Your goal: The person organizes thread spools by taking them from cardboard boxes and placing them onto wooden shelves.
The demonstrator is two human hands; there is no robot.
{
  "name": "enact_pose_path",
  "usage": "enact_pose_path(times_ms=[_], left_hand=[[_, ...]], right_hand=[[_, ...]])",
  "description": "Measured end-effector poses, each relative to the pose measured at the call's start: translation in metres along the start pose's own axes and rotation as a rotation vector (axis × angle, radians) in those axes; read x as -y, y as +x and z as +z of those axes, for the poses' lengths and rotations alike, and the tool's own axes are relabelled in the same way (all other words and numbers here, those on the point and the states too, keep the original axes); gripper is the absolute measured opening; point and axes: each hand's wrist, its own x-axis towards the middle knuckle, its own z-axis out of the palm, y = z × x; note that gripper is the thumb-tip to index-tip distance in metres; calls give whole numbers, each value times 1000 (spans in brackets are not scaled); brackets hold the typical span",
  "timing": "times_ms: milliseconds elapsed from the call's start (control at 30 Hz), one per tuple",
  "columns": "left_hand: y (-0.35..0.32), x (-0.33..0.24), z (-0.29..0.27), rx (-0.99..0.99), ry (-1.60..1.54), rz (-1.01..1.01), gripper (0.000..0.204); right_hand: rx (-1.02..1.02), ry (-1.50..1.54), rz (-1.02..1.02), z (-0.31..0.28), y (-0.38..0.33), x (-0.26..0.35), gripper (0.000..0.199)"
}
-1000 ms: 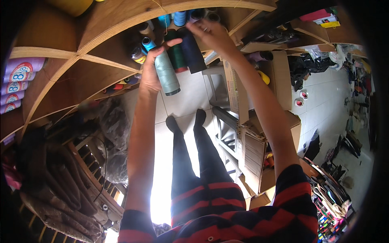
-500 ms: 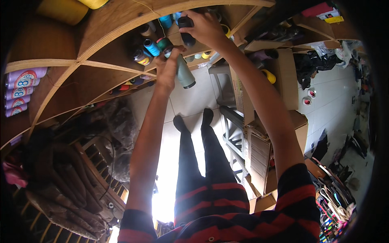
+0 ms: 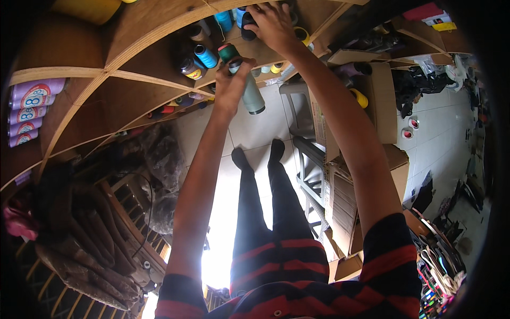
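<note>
My left hand (image 3: 232, 85) is raised to the wooden shelf (image 3: 154, 32) and grips two thread cones, a grey-green one (image 3: 251, 94) and a darker green one (image 3: 228, 52) above it. My right hand (image 3: 271, 24) reaches higher into the same shelf compartment and is closed on a dark navy thread cone (image 3: 248, 26) resting there. Blue cones (image 3: 205, 55) and a brown one (image 3: 189, 68) stand just left of my hands on the shelf.
Purple thread spools (image 3: 29, 109) lie stacked in the far left compartment. Open cardboard boxes (image 3: 366, 111) and a grey plastic stool (image 3: 311, 159) stand to the right of my legs. Folded fabric (image 3: 79, 223) piles up at lower left on a wooden rack.
Both hands have risen toward the shelf. My right hand has carried the dark cone up into the compartment, and my left hand with its cones has followed upward.
</note>
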Motion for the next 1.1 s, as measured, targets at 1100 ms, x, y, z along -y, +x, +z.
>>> enact_pose_path(times_ms=[1100], left_hand=[[14,12,-29,-63,262,-28,25]], right_hand=[[165,509,11,8,36,28,18]])
